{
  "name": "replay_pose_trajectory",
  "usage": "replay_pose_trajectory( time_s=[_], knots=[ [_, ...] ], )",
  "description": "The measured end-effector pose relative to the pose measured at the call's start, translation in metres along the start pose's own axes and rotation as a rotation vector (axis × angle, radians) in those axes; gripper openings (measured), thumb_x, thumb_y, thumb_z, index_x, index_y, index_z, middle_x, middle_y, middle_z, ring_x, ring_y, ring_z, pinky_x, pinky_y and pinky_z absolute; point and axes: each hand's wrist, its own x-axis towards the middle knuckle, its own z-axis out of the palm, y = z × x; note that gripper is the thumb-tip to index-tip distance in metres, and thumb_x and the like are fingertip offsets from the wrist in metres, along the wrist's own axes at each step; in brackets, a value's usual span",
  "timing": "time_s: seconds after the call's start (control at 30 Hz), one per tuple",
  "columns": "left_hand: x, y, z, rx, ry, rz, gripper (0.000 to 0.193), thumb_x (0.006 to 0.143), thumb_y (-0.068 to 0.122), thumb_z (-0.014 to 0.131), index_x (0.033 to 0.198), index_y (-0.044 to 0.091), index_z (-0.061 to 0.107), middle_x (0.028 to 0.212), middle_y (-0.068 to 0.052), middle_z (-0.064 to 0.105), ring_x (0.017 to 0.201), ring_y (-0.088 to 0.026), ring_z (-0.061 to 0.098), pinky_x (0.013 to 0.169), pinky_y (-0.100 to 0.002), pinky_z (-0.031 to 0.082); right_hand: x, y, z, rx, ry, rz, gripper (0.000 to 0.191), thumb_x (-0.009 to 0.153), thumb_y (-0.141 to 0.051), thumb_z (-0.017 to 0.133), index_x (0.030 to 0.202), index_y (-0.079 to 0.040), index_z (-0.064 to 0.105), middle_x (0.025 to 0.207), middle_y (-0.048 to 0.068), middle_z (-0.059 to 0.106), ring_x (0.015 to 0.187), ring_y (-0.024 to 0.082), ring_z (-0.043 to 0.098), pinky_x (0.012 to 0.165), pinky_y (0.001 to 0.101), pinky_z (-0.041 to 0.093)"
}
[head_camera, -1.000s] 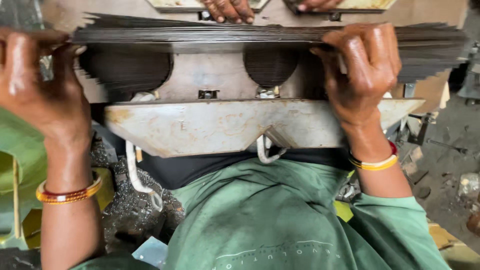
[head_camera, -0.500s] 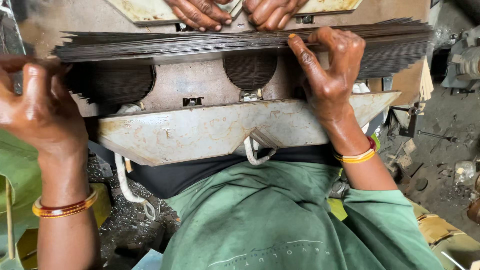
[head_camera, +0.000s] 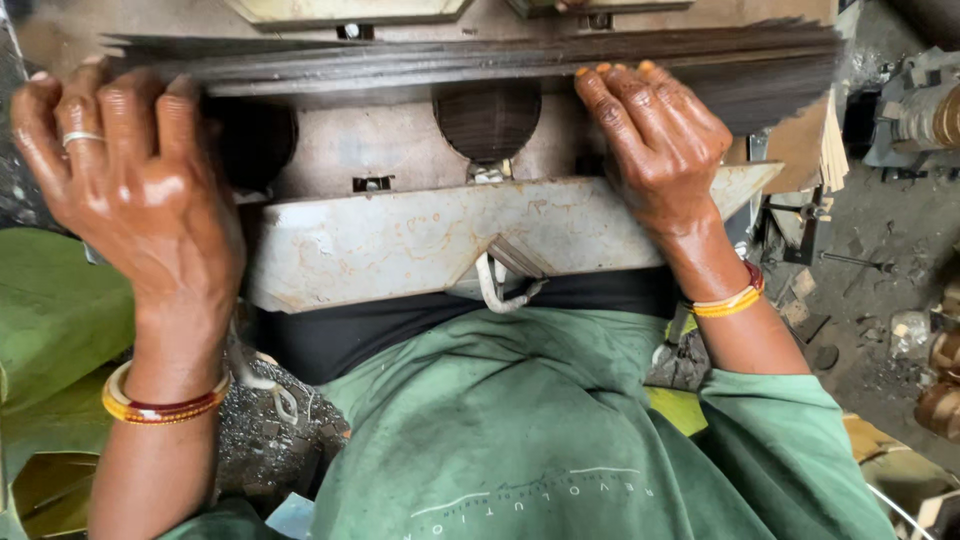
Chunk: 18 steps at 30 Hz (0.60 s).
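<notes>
Both hands are up on the stack of thin dark metal sheets (head_camera: 480, 65), which lies flat across the top of the grey metal machine plate (head_camera: 420, 240). The left hand (head_camera: 135, 195) curls its fingers (head_camera: 100, 110) over the stack's near edge, gripping it. The right hand (head_camera: 660, 150) presses its fingers (head_camera: 615, 95) against that same edge, clamped on.

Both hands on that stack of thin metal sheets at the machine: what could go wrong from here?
1. Cuts: the left hand and right hand are bare and press straight on the thin edges of the sheet stack.
2. Uneven stack: sheet ends fan out at the right, so sheets may slide apart.
3. Snagging: bangles on both wrists sit close to the grey metal plate and its hook.
</notes>
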Motion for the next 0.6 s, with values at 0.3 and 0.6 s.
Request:
replay_pose_trajectory(
  time_s=[0.3,0.6],
  knots=[
    [-0.003,0.136,-0.026,-0.711,-0.333,0.053,0.101,0.066,0.038,0.088,0.146,-0.007,0.044,0.144,-0.023,0.05,0.137,-0.039,0.044,0.118,-0.054,0.029,-0.025,-0.066,-0.034,0.406,-0.473,0.303,0.079,0.07,-0.028,0.089,0.137,0.0,0.057,0.132,0.019,0.052,0.123,0.04,0.049,0.106,0.0511,0.039],
    [0.001,0.135,-0.029,-0.803,-0.328,0.031,0.091,0.065,0.03,0.09,0.138,-0.005,0.049,0.134,-0.019,0.053,0.129,-0.038,0.049,0.114,-0.053,0.031,-0.018,-0.067,-0.032,0.417,-0.514,0.34,0.08,0.067,-0.023,0.089,0.137,-0.002,0.056,0.127,0.017,0.05,0.121,0.038,0.049,0.106,0.0485,0.038]
  ],
)
